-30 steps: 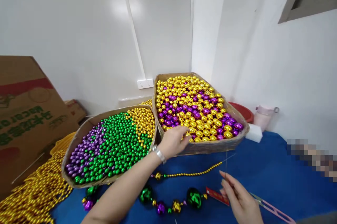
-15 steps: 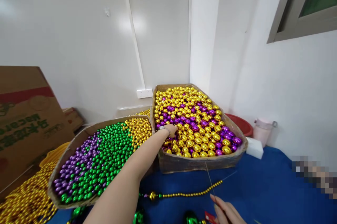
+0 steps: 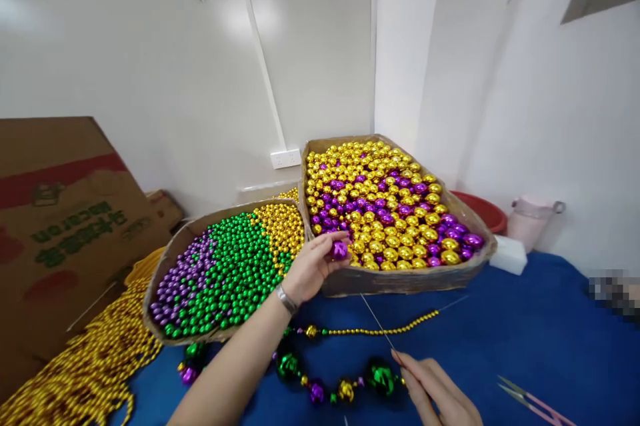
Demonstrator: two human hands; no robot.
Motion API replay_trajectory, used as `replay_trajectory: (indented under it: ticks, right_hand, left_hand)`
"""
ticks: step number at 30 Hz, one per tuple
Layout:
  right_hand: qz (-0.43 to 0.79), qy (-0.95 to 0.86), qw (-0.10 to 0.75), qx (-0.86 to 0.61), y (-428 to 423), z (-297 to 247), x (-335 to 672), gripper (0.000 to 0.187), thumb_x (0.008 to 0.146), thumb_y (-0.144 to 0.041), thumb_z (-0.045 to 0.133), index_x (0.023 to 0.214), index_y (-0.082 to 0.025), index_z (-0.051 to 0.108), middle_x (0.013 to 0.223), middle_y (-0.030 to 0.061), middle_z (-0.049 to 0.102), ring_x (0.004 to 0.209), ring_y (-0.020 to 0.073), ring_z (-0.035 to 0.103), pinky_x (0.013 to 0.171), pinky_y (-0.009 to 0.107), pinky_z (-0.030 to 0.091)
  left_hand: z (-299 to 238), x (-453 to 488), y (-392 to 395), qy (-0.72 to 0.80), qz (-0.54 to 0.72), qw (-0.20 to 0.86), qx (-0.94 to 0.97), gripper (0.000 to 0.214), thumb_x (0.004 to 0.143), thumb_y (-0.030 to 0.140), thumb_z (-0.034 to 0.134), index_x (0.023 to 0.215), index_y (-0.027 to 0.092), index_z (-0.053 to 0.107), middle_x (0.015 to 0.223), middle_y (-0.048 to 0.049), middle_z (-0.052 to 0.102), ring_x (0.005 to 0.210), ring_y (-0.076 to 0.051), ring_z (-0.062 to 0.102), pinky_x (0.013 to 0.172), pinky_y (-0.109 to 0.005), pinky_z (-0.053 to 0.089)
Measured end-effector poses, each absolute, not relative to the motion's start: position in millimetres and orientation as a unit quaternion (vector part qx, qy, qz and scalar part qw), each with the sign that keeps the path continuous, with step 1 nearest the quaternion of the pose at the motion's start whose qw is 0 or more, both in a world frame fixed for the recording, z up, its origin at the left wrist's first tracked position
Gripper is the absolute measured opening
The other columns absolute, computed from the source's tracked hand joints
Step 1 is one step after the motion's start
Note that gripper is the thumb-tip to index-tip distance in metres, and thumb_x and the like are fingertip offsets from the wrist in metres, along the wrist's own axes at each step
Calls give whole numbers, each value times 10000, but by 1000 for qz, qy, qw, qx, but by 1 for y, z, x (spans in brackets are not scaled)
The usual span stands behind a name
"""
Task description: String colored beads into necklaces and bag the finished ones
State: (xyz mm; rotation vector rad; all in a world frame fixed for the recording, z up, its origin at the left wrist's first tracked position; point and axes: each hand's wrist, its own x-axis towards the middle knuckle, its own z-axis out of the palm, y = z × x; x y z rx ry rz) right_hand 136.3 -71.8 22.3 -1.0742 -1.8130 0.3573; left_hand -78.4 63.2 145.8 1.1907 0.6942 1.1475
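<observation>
Just in front of the box of gold and purple beads, my left hand (image 3: 315,266) pinches a shiny purple bead (image 3: 339,251) between thumb and fingers. Lower right, my right hand (image 3: 435,383) grips a long thin needle (image 3: 377,321) that points up and to the left. Beneath both hands a strand of mixed large beads (image 3: 346,389), green, purple and gold, curves over the blue cloth. Behind it lies a row of small gold beads (image 3: 385,331) on a clear thread.
The larger box (image 3: 400,279) holds gold and purple beads; the lower box (image 3: 150,309) holds purple, green and gold ones. Gold bead strings (image 3: 95,346) heap at left beside a cardboard carton (image 3: 60,213). Pink-handled scissors (image 3: 535,405) lie on the blue cloth (image 3: 530,333).
My left hand has come out of the larger box toward me with a purple bead. My right hand still has the needle. The view has shifted, showing more of the bead strand and the scissors.
</observation>
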Motion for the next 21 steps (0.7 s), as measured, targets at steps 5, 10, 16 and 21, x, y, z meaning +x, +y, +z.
replay_trajectory:
  ticks: [5, 10, 16, 21]
  right_hand:
    - [85, -770, 457, -437, -77, 18, 126, 303, 892, -299, 484, 1164, -246, 606, 910, 45, 693, 785, 154, 671, 704, 199, 536]
    - [52, -800, 423, -423, -84, 16, 122, 302, 910, -315, 440, 1142, -254, 623, 843, 37, 696, 739, 161, 674, 655, 217, 536]
    - [16, -806, 415, -422, -88, 23, 120, 305, 920, -307, 419, 1154, -250, 605, 840, 34, 697, 756, 169, 675, 657, 230, 526]
    - [-1, -812, 405, -420, -88, 25, 118, 293, 918, -296, 424, 1137, -251, 613, 835, 27, 696, 738, 159, 672, 660, 222, 522]
  left_hand:
    - [110, -88, 5, 309, 553, 696, 338, 307, 766, 269, 670, 1038, 139, 610, 935, -77, 643, 904, -219, 646, 853, -378, 510]
    - [82, -90, -6, 309, 590, 701, 254, 270, 741, 267, 697, 957, 130, 610, 887, -58, 640, 951, -233, 641, 934, -410, 471]
    - [80, -91, -15, 301, 601, 701, 240, 259, 727, 261, 711, 924, 131, 604, 888, -50, 637, 902, -214, 650, 938, -434, 465]
    - [83, -92, -21, 306, 607, 682, 271, 287, 701, 259, 735, 925, 141, 598, 909, -41, 621, 875, -191, 641, 881, -401, 485]
